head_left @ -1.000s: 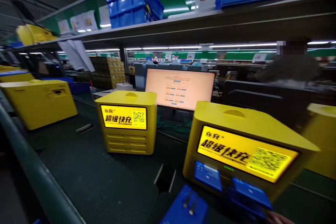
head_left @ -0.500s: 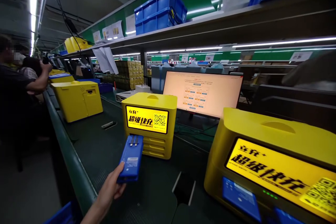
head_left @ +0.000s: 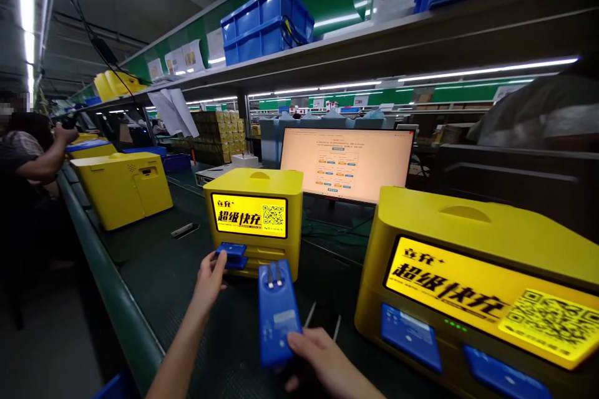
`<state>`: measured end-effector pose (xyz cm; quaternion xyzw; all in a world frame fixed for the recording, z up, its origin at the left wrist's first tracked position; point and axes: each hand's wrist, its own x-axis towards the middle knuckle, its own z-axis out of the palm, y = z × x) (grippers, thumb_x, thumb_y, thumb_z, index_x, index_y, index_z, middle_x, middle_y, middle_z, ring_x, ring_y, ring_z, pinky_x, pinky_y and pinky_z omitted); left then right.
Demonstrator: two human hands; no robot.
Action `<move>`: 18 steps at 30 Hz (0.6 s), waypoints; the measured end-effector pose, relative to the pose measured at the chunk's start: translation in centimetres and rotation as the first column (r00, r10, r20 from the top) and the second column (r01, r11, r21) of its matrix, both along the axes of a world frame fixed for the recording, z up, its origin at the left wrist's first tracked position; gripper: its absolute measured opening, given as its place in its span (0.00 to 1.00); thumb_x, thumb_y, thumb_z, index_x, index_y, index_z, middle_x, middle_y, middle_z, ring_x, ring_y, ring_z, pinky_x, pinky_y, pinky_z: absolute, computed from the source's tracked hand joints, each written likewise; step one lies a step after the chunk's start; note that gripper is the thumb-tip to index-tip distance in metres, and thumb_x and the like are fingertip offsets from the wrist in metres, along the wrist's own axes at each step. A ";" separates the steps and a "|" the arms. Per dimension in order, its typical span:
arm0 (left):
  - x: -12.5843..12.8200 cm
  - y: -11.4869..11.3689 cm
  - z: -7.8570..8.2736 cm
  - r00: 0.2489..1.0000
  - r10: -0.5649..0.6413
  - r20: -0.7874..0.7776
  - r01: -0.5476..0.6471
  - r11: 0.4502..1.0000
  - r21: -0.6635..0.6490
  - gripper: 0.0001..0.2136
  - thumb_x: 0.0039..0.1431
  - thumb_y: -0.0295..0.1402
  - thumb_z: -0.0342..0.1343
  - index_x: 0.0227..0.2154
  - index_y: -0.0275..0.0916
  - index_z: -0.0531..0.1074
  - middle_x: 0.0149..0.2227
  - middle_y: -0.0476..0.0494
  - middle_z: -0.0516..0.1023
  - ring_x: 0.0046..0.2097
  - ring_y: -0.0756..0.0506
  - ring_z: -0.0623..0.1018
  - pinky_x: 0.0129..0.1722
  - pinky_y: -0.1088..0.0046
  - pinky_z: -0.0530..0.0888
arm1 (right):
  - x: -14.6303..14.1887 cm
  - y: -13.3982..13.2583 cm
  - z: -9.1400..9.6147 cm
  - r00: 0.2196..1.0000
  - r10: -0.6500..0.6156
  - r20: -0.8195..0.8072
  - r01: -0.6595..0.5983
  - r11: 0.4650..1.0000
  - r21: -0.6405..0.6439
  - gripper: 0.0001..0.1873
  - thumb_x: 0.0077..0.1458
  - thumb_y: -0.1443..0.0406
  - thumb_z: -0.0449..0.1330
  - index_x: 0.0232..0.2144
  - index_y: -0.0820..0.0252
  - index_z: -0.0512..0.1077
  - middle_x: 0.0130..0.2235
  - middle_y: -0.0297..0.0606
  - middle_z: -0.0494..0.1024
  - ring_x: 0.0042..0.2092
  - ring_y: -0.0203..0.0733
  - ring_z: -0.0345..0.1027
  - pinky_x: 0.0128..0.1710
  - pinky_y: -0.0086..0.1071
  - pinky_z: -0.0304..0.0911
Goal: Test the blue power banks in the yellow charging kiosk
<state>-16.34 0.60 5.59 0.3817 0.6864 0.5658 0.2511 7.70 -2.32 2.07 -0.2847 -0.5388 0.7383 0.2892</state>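
In the middle stands a yellow power bank cabinet (head_left: 255, 184) with a lit sign on its front. My left hand (head_left: 211, 277) is at the cabinet's slots, thumb and fingers closed on the outer end of a blue power bank (head_left: 233, 249) that sits mostly inside. A second blue end shows just below it. My right hand (head_left: 321, 355) grips the lower end of another blue power bank (head_left: 278, 318), held tilted up in front of the cabinet. Two short cable plugs lie at its upper end.
A larger-looking yellow cabinet (head_left: 421, 215) with blue power banks in its slots stands at the right. Behind is a monitor (head_left: 346, 162). Another yellow cabinet (head_left: 124, 193) stands left. Blue bins (head_left: 266, 25) rest on the shelf above. A person (head_left: 37, 149) is at far left.
The power bank in my left hand has gone from in front of the cabinet into a slot. My right hand has come into view holding another power bank. The view has shifted slightly.
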 end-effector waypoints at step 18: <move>1.8 0.2 -3.0 0.059 0.301 -0.952 0.467 0.834 0.293 0.29 0.62 0.38 0.51 0.61 0.51 0.43 0.63 0.34 0.42 0.61 0.32 0.52 0.57 0.41 0.46 | -3.0 -1.3 -1.2 0.971 -0.210 -0.112 0.219 0.973 0.078 0.37 0.44 0.37 0.55 0.44 0.59 0.72 0.45 0.45 0.73 0.47 0.50 0.65 0.46 0.39 0.61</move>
